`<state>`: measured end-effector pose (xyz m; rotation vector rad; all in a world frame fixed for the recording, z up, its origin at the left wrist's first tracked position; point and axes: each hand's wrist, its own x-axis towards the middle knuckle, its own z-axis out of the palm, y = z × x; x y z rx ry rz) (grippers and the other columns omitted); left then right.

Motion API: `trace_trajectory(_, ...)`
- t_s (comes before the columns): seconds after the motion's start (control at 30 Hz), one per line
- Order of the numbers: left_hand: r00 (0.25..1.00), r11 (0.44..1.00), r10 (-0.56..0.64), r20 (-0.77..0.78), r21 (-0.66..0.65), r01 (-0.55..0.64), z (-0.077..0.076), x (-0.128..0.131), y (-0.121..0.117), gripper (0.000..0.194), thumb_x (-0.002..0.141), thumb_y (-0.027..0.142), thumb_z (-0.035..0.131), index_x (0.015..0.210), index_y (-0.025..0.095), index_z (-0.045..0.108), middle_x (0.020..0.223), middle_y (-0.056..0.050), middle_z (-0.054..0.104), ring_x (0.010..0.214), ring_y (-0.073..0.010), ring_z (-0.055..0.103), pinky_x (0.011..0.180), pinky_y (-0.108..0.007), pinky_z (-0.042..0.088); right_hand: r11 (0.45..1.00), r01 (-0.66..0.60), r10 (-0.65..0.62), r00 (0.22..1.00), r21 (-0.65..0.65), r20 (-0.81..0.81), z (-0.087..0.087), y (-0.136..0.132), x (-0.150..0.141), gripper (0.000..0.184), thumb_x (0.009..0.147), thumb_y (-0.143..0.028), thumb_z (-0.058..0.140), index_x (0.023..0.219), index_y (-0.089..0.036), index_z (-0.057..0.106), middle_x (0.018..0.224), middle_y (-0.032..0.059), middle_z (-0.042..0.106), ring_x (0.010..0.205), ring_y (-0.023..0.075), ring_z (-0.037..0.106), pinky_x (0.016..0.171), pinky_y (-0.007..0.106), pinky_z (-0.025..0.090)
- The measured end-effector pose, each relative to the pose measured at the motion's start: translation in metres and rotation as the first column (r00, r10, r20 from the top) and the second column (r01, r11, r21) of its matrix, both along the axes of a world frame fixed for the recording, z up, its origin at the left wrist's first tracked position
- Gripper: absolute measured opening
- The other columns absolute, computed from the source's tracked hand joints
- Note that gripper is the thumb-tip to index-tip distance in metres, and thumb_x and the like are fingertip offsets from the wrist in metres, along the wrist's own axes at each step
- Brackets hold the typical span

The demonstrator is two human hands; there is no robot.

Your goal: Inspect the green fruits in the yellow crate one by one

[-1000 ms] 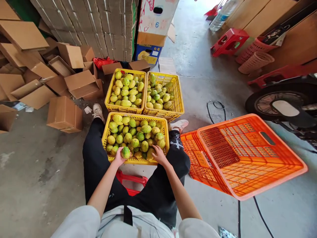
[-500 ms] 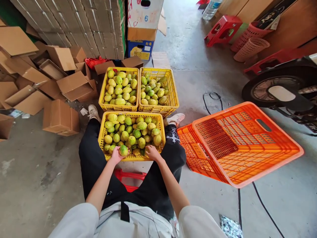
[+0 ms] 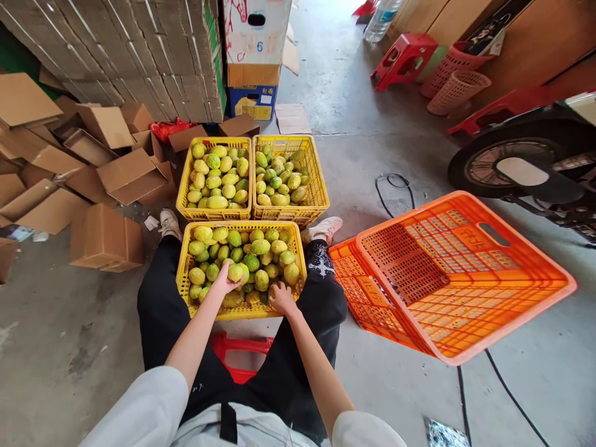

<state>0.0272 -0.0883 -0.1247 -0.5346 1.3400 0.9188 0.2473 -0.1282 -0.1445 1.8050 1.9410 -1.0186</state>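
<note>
A yellow crate (image 3: 242,313) full of oval yellow-green fruit (image 3: 252,262) sits between my knees. My left hand (image 3: 226,279) is wrapped around one yellow-green fruit (image 3: 235,272), raised over the front of the pile. At the crate's front right, my right hand (image 3: 282,299) reaches down among the fruit with its fingers curled. It appears to grip a fruit there, mostly hidden under the fingers. Behind this crate two more yellow crates stand side by side: a left one (image 3: 214,215) piled with fruit and a right one (image 3: 318,180) with fruit lying lower inside.
A tilted orange crate (image 3: 512,316) stands by my right leg. Cardboard boxes (image 3: 105,236) are heaped at the left. A red stool (image 3: 242,372) shows between my legs. Cables (image 3: 465,403) lie on the floor, and a motorbike wheel (image 3: 503,161) stands at the right.
My left hand, holding the fruit, has moved forward and inward over the pile. My right hand stays low at the crate's front right. The view has shifted slightly.
</note>
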Motion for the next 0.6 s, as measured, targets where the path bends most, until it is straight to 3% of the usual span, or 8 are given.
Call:
trace_trajectory(0.1,0.998,1.0,-0.018,0.063,-0.002,0.019,0.001,-0.004,-0.007,0.027,0.094,0.036,0.062,0.111,0.014,0.061,0.082,-0.01,0.064,0.065,-0.0192,0.063,0.047,-0.025,0.055,1.0,0.015,-0.015,1.0,-0.016,0.016,-0.001,0.004,-0.003,0.049,0.098,-0.027,0.054,0.146,-0.015,0.056,0.157,0.0202,0.044,0.135,0.0396,0.046,0.102,0.044,0.044)
trace_trajectory(0.17,0.994,0.999,-0.011,0.109,0.034,0.007,0.007,0.002,0.006,0.027,0.098,0.038,0.056,0.11,0.015,0.06,0.083,-0.011,0.064,0.067,-0.0197,0.063,0.046,-0.025,0.053,0.999,0.01,-0.01,1.0,-0.031,0.029,-0.003,0.006,-0.003,0.051,0.097,-0.027,0.054,0.146,-0.014,0.055,0.155,0.0214,0.045,0.134,0.0403,0.047,0.101,0.044,0.044)
trace_trajectory(0.3,0.987,0.961,-0.04,0.153,0.276,-0.004,0.045,0.036,0.094,0.027,0.101,0.038,0.052,0.113,0.016,0.06,0.093,-0.012,0.065,0.083,-0.0225,0.067,0.06,-0.027,0.058,0.996,0.045,-0.042,0.998,-0.081,0.047,-0.011,0.01,-0.004,0.056,0.097,-0.029,0.055,0.151,-0.016,0.05,0.159,0.0231,0.039,0.128,0.0397,0.057,0.102,0.044,0.045)
trace_trajectory(0.33,0.99,0.927,-0.034,0.138,0.374,-0.021,0.059,0.046,0.125,0.027,0.102,0.037,0.05,0.115,0.015,0.059,0.098,-0.013,0.065,0.091,-0.0236,0.068,0.069,-0.029,0.061,0.994,0.058,-0.054,0.998,-0.094,0.043,-0.013,0.01,-0.004,0.057,0.097,-0.029,0.054,0.152,-0.016,0.048,0.16,0.0233,0.038,0.126,0.0388,0.059,0.102,0.043,0.045)
trace_trajectory(0.4,0.991,0.791,-0.043,0.126,0.611,-0.043,0.09,0.061,0.185,0.038,0.104,0.044,0.045,0.123,0.014,0.059,0.116,-0.016,0.065,0.111,-0.0286,0.067,0.086,-0.039,0.061,0.99,0.077,-0.075,0.997,-0.121,0.021,-0.015,0.011,-0.004,0.058,0.098,-0.029,0.054,0.154,-0.015,0.047,0.161,0.024,0.036,0.126,0.0365,0.061,0.105,0.04,0.045)
trace_trajectory(0.47,0.998,0.669,-0.038,0.051,0.743,-0.012,0.114,0.063,0.226,0.047,0.105,0.049,0.038,0.132,0.016,0.058,0.13,-0.016,0.06,0.127,-0.0323,0.061,0.095,-0.048,0.057,0.985,0.091,-0.092,0.996,-0.144,-0.004,-0.017,0.011,-0.004,0.059,0.098,-0.029,0.053,0.154,-0.013,0.045,0.163,0.0246,0.034,0.13,0.0344,0.06,0.107,0.037,0.044)
trace_trajectory(0.53,0.998,0.592,-0.037,-0.048,0.804,0.06,0.124,0.052,0.237,0.048,0.107,0.045,0.033,0.141,0.019,0.054,0.141,-0.013,0.054,0.139,-0.0337,0.052,0.101,-0.056,0.052,0.983,0.099,-0.103,0.995,-0.156,-0.016,-0.021,0.012,-0.004,0.06,0.097,-0.029,0.054,0.154,-0.014,0.045,0.163,0.024,0.033,0.134,0.033,0.057,0.109,0.035,0.043)
trace_trajectory(0.6,0.988,0.547,-0.064,-0.137,0.824,0.15,0.114,0.031,0.212,0.043,0.106,0.042,0.039,0.137,0.019,0.059,0.143,-0.013,0.057,0.146,-0.032,0.046,0.107,-0.054,0.047,0.981,0.109,-0.114,0.993,-0.158,-0.02,-0.025,0.013,-0.004,0.06,0.096,-0.028,0.056,0.153,-0.015,0.046,0.163,0.023,0.035,0.136,0.0326,0.056,0.109,0.034,0.044)
